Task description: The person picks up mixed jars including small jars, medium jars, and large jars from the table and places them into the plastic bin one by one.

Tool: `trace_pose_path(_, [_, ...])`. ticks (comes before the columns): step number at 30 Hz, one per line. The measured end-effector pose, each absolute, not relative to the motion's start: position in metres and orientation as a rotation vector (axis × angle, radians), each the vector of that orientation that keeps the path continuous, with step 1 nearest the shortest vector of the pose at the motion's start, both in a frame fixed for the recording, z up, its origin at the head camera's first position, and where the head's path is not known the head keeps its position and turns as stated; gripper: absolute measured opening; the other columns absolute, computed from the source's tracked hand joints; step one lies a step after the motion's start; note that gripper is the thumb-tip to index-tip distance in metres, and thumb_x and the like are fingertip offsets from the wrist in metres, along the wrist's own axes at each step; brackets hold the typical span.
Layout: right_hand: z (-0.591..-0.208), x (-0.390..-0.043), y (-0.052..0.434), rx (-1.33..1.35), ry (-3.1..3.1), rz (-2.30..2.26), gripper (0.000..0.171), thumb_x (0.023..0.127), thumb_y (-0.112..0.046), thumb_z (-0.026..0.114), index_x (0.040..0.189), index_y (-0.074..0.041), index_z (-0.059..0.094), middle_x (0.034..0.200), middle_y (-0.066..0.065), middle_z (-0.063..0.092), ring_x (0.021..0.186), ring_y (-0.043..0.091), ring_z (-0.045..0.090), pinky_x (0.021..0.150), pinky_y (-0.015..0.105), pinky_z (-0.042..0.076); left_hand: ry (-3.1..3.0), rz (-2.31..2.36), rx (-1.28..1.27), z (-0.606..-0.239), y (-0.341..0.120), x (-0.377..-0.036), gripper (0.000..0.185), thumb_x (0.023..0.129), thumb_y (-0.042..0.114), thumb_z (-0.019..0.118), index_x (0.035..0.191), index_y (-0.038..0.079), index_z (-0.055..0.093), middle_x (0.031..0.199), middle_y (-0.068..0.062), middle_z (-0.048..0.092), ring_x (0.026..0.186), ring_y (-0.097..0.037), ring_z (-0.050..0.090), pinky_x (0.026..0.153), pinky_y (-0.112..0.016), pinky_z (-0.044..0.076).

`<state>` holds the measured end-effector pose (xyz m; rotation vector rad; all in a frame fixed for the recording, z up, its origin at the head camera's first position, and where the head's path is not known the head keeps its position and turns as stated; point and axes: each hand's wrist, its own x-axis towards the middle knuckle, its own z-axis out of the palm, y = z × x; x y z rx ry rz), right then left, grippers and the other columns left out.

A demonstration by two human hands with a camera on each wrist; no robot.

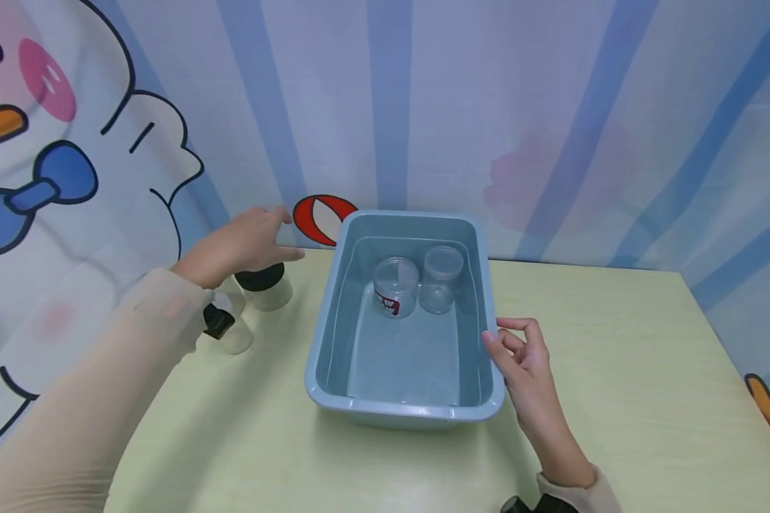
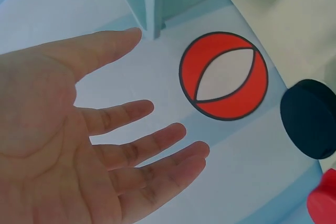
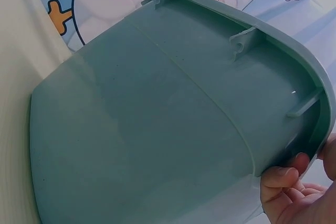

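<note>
A blue-grey plastic basin [image 1: 403, 409] stands on the table with two clear jars inside, upright near its far end. The left jar [image 1: 396, 278] carries a red marking, and a plain clear jar [image 1: 440, 281] is beside it. My right hand [image 1: 531, 381] pinches the basin's right rim, thumb on top and fingers curled beneath, as the right wrist view also shows. My left hand [image 1: 240, 242] hovers left of the basin, fingers spread and holding nothing. Close under it is a black-lidded jar [image 1: 272, 293]. The left wrist view shows its black lid [image 2: 310, 119] and a red object [image 2: 324, 199].
More clear containers [image 1: 237, 338] stand at the table's left, partly hidden by my left wrist. A cartoon-printed curtain [image 1: 449, 107] hangs along the table's back edge. The pale yellow-green table [image 1: 616, 385] extends to the right of the basin.
</note>
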<state>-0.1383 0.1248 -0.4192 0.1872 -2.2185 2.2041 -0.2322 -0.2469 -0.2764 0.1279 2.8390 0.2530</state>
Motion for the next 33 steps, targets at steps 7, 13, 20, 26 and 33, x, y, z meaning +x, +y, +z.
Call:
trace_pose_path(7, [-0.419,-0.138,0.123,0.181,-2.222,2.204,0.038,0.102,-0.015,0.058,0.131,0.001,0.038,0.102,0.017,0.069,0.089,0.023,0.07,0.078,0.03,0.058,2.839,0.232,0.125,-0.28,-0.264,-0.227,0.067,0.098,0.035,0.063,0.141,-0.009,0.039,0.137,-0.035,0.043,0.125,-0.047,0.043,0.1,-0.06,0.041])
trace_pose_path(13, [-0.419,-0.138,0.123,0.168,-2.228,2.199,0.038,0.102,-0.015,0.058,0.131,0.0,0.038,0.102,0.016,0.07,0.089,0.023,0.07,0.078,0.029,0.058,2.846,0.238,0.107,-0.285,-0.277,-0.222,0.066,0.096,0.035,0.065,0.139,-0.009,0.04,0.133,-0.035,0.046,0.123,-0.048,0.045,0.098,-0.059,0.042])
trace_pose_path(20, [-0.419,-0.138,0.124,0.155,-2.235,2.194,0.038,0.102,-0.015,0.058,0.131,0.0,0.038,0.097,0.005,0.071,0.089,0.022,0.069,0.078,0.029,0.058,2.834,0.256,0.109,-0.289,-0.29,-0.216,0.07,0.096,0.037,0.066,0.14,-0.011,0.039,0.134,-0.037,0.045,0.123,-0.05,0.044,0.099,-0.061,0.041])
trace_pose_path(26, [-0.418,-0.138,0.124,0.16,-2.237,2.185,0.038,0.103,-0.016,0.058,0.131,0.0,0.038,0.094,-0.002,0.07,0.088,0.02,0.069,0.079,0.029,0.058,2.838,0.247,0.129,-0.296,-0.302,-0.21,0.071,0.096,0.038,0.064,0.139,-0.013,0.04,0.134,-0.038,0.046,0.122,-0.051,0.045,0.098,-0.062,0.041])
trace_pose_path(33, [-0.418,-0.138,0.124,0.174,-2.228,2.198,0.038,0.103,-0.015,0.057,0.131,0.0,0.038,0.095,-0.002,0.07,0.087,0.018,0.069,0.078,0.029,0.058,2.854,0.258,0.149,-0.308,-0.315,-0.203,0.068,0.096,0.036,0.065,0.136,-0.014,0.043,0.123,-0.037,0.054,0.115,-0.05,0.051,0.093,-0.06,0.044])
